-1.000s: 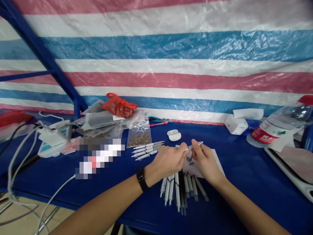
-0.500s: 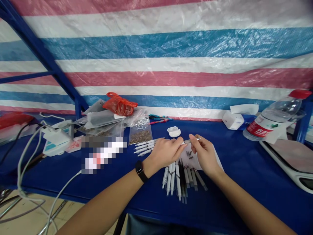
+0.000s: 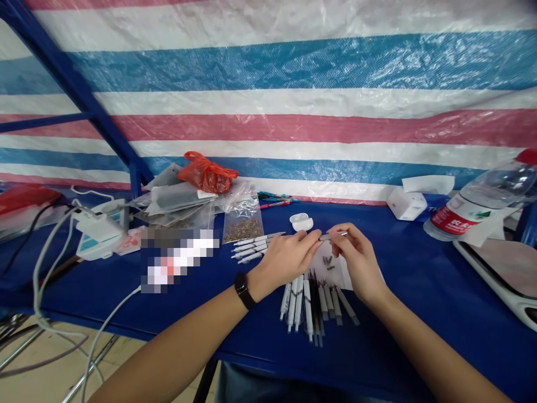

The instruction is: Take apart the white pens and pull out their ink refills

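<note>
A person is sitting at a table with a blue cover (image 3: 403, 336) and is working with both bare hands on one thin pen (image 3: 335, 237) with a metal tip, which is lying almost level above a white sheet of paper (image 3: 344, 274). The right hand (image 3: 358, 260) is holding this pen: its thumb and first finger (image 3: 342, 230) are closed in a tight pinch near the metal end, and the other fingers are curling beside them. The left hand (image 3: 287, 258), with a black watch (image 3: 242, 290) on the wrist, is reaching in from the other side; its fingers are bent and their tips are coming to the inner end of the pen, but they are hiding that end, so I cannot tell if they are really gripping it or only touching it. The two hands are close together just above the paper, where some small dark parts (image 3: 329, 264) are lying. Below the paper, many white pens (image 3: 300, 305) are lying side by side in a fan, and a second group of white pens (image 3: 251, 248) is lying just beside the left hand. Farther away, a white earbud case (image 3: 301, 222) and a clear bag of brown bits (image 3: 242, 229) are sitting near the back edge, and a water bottle (image 3: 474, 218) is standing at the right.
</note>
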A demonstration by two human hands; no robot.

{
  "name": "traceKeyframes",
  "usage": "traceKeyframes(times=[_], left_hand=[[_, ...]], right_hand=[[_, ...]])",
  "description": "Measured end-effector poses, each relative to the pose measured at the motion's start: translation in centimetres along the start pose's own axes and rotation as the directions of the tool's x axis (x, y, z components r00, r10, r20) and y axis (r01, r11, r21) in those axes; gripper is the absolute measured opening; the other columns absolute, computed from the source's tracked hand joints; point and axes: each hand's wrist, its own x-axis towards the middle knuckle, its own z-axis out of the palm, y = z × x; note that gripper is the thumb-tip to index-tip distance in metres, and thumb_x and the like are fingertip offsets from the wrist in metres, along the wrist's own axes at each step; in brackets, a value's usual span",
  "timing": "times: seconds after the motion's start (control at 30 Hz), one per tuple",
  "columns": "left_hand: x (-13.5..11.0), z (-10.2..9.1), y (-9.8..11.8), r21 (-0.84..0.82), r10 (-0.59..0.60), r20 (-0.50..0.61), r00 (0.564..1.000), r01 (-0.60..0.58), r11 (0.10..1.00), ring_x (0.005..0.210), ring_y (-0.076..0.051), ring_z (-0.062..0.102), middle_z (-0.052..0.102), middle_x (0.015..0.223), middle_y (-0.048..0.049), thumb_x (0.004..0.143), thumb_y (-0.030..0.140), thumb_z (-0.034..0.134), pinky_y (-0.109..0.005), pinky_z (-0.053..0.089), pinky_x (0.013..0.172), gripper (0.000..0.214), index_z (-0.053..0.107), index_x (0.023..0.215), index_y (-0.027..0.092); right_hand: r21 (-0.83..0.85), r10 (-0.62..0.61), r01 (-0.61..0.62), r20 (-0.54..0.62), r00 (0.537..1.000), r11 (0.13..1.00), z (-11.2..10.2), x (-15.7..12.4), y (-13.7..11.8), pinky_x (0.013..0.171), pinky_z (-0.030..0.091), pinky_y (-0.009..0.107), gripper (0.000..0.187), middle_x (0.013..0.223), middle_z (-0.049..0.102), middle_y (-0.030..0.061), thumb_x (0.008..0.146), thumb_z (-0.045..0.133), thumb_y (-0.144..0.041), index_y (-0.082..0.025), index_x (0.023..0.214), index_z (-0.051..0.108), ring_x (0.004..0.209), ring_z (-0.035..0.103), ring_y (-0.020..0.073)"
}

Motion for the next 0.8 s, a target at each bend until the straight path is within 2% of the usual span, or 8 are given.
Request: traceKeyframes(times=[0.1,0.2,0.33,0.47,0.63,0.7,0.8], left_hand=[[-0.1,0.1,0.2,0.02,0.012,0.002,1.0,-0.012,1.0,0.068,-0.02,0.069,0.071,0.087,-0.0034,0.11,0.037,0.023,-0.027,0.043,0.056,0.04,0.055,0.128,0.022],[0.0,0.0,0.4,0.032,0.007,0.008,1.0,-0.007,0.999,0.067,-0.02,0.069,0.07,0.082,-0.0029,0.11,0.037,0.025,-0.026,0.039,0.053,0.039,0.058,0.122,0.021],[0.1,-0.1,0.3,0.021,-0.009,0.004,1.0,0.009,1.0,0.069,-0.021,0.07,0.072,0.083,-0.0029,0.11,0.036,0.027,-0.027,0.039,0.053,0.037,0.058,0.121,0.02],[0.1,0.1,0.1,0.014,-0.002,-0.01,1.0,0.002,1.0,0.07,-0.021,0.07,0.072,0.084,-0.0025,0.11,0.036,0.027,-0.028,0.039,0.053,0.036,0.058,0.119,0.02],[0.0,0.4,0.1,-0.003,0.009,-0.021,1.0,-0.009,1.0,0.062,-0.019,0.067,0.071,0.08,-0.0012,0.109,0.035,0.028,-0.027,0.036,0.05,0.035,0.059,0.117,0.02],[0.0,0.4,0.2,-0.018,0.014,-0.022,1.0,-0.015,1.0,0.06,-0.018,0.066,0.071,0.079,-0.0009,0.109,0.034,0.028,-0.027,0.035,0.05,0.034,0.059,0.115,0.02],[0.0,0.5,0.1,-0.025,0.013,-0.039,0.999,-0.014,1.0,0.061,-0.018,0.066,0.07,0.078,-0.001,0.109,0.034,0.028,-0.027,0.033,0.049,0.034,0.06,0.111,0.02]], right_hand=[[-0.015,-0.004,0.003,-0.045,0.999,1.0,-0.1,0.2,0.4,0.049,0.039,0.026,0.035,0.06,0.052,-0.0023,0.075,0.075,-0.054,-0.022,0.072,0.063,0.054,0.046,0.0137],[-0.01,-0.038,0.037,-0.093,0.995,0.999,-0.2,0.2,0.8,0.051,0.042,0.027,0.036,0.067,0.06,-0.0001,0.07,0.082,-0.053,-0.022,0.075,0.065,0.057,0.051,0.0146],[0.021,-0.082,0.084,-0.082,0.993,0.996,-0.2,0.2,1.0,0.064,0.052,0.032,0.031,0.081,0.068,0.0033,0.069,0.083,-0.046,-0.023,0.082,0.067,0.071,0.063,0.0192],[0.005,-0.085,0.085,-0.054,0.995,0.996,-0.2,0.2,0.7,0.075,0.055,0.036,0.028,0.089,0.071,0.005,0.07,0.082,-0.044,-0.023,0.082,0.068,0.083,0.066,0.022],[-0.08,0.059,-0.062,-0.041,0.997,0.995,-0.1,0.1,0.1,0.056,0.047,0.03,0.05,0.07,0.066,0.0044,0.068,0.076,-0.07,-0.021,0.074,0.067,0.065,0.059,0.0196],[-0.099,0.109,-0.108,0.011,0.994,0.989,-0.1,0.1,-0.2,0.053,0.044,0.03,0.06,0.06,0.059,0.0027,0.066,0.072,-0.08,-0.02,0.064,0.063,0.058,0.053,0.0173],[-0.105,0.162,-0.154,0.07,0.984,0.982,0.1,0.1,-0.3,0.053,0.043,0.031,0.066,0.052,0.051,0.0004,0.063,0.071,-0.084,-0.021,0.051,0.054,0.051,0.047,0.0147]])
